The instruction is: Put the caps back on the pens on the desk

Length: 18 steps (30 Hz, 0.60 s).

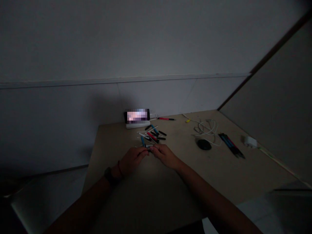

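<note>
Forearms (pixel 202 189) foremost; left fingers (pixel 141 151), right fingers (pixel 157 149) pinching small piece (pixel 149 147) between tips.

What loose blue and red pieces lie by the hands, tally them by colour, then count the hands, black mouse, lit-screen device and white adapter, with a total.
Blue pieces: 2
Red piece: 1
Hands, left hand and right hand: 2
Black mouse: 1
Lit-screen device: 1
White adapter: 1
Total: 8
</note>
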Each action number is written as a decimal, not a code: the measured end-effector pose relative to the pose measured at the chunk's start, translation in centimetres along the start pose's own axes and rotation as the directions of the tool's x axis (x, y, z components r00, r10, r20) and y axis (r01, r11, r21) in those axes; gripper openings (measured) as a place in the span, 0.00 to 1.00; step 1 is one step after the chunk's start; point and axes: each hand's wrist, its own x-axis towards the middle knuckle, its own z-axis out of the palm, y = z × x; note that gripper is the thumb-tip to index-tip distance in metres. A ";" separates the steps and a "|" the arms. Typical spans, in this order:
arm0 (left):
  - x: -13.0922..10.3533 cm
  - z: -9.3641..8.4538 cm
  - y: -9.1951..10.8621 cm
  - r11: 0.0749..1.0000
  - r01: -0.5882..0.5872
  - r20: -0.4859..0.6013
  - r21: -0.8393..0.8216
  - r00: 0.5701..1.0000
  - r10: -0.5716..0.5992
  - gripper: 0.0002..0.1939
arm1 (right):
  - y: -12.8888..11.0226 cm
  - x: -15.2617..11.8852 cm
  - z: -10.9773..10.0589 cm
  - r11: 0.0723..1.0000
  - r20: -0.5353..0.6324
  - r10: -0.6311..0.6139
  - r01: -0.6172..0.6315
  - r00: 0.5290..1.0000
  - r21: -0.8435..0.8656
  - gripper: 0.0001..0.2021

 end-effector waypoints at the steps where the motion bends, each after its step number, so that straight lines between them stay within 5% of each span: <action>1: 0.0 -0.1 0.0 1.000 0.008 0.004 -0.008 1.000 -0.008 0.19 | -0.1 0.0 0.0 1.000 -0.002 -0.001 0.001 1.000 0.002 0.26; 7: -0.1 -0.2 0.2 0.960 0.105 0.103 -0.261 0.991 -0.080 0.22 | -0.6 -0.2 0.0 1.000 0.068 -0.013 0.011 0.998 0.026 0.27; 11: -0.7 0.1 0.8 0.721 0.359 0.332 -0.593 0.924 -0.187 0.26 | -0.7 -0.7 0.0 0.988 0.112 0.013 -0.030 0.994 0.152 0.26; 15: -1.2 0.4 1.6 0.440 0.564 0.546 -0.699 0.818 -0.182 0.25 | -0.7 -1.1 0.1 0.982 0.077 -0.001 -0.014 0.997 0.189 0.24; 18: -1.0 0.9 1.4 0.454 0.537 0.518 -0.711 0.837 -0.177 0.25 | -0.6 -1.0 -0.1 0.990 0.035 -0.034 0.029 0.999 0.138 0.26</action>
